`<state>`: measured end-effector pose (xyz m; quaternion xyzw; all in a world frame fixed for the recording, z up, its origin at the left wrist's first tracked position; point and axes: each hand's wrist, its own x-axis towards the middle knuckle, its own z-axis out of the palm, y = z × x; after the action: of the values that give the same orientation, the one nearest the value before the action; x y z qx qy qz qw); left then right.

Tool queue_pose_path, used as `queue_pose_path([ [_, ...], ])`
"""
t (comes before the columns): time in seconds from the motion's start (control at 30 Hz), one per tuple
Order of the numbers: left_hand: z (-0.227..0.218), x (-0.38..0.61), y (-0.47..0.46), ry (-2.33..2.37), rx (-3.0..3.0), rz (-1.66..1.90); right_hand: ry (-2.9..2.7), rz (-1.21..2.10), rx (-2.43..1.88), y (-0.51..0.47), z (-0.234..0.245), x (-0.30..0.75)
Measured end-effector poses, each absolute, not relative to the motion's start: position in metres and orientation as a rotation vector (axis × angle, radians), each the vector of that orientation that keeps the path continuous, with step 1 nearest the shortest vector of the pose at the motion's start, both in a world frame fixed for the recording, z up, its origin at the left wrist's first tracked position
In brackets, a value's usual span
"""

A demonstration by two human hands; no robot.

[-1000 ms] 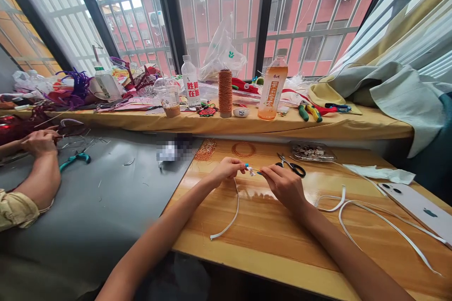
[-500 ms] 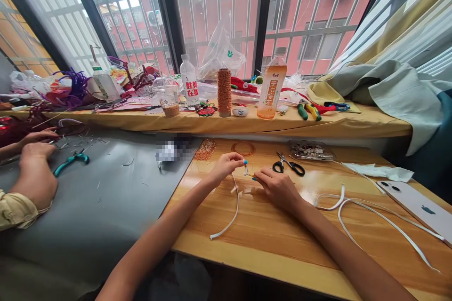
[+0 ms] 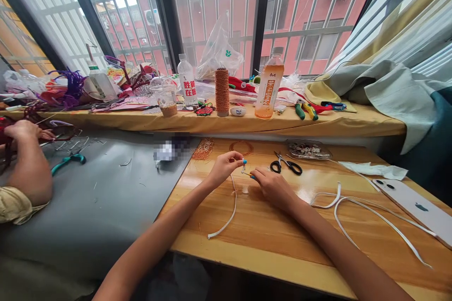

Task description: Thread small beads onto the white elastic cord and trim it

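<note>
Over the wooden tabletop, my left hand (image 3: 228,169) is pinched closed on a small white piece of cord work, its exact form too small to make out. A white cord (image 3: 234,202) hangs below this hand and curves down onto the wood. My right hand (image 3: 273,186) is closed on a thin gold-coloured tool (image 3: 246,174), possibly a crochet hook. The tool's tip points left, at the lower end of the white piece; whether they touch I cannot tell. Blue shows at the fingertips of both hands.
Black-handled scissors (image 3: 286,163), a copper wire coil (image 3: 241,147) and a clear tray (image 3: 308,149) lie behind my hands. To the right are loose white cords (image 3: 384,220) and a phone (image 3: 416,208). A co-worker's arm (image 3: 30,164) and teal pliers (image 3: 68,163) are at left.
My hands stay almost in place; the gold-coloured tool shows more clearly beside the white piece. The co-worker's hand has shifted left and up, toward dark red items. The view has turned slightly.
</note>
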<state>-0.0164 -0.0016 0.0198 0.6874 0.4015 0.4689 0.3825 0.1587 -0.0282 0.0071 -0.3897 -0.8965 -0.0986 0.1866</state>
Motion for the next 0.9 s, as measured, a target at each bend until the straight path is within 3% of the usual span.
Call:
queue_pose_path([
  [0.4, 0.019, -0.017, 0.0, 1.006, 1.719, 1.181, -2.292, 0.101, -1.258, -0.027, 0.001, 0.153],
  [0.9, 0.018, -0.019, 0.003, 1.046, 1.82, 1.212, -2.338, -0.317, -1.075, -0.024, 0.0, 0.158],
])
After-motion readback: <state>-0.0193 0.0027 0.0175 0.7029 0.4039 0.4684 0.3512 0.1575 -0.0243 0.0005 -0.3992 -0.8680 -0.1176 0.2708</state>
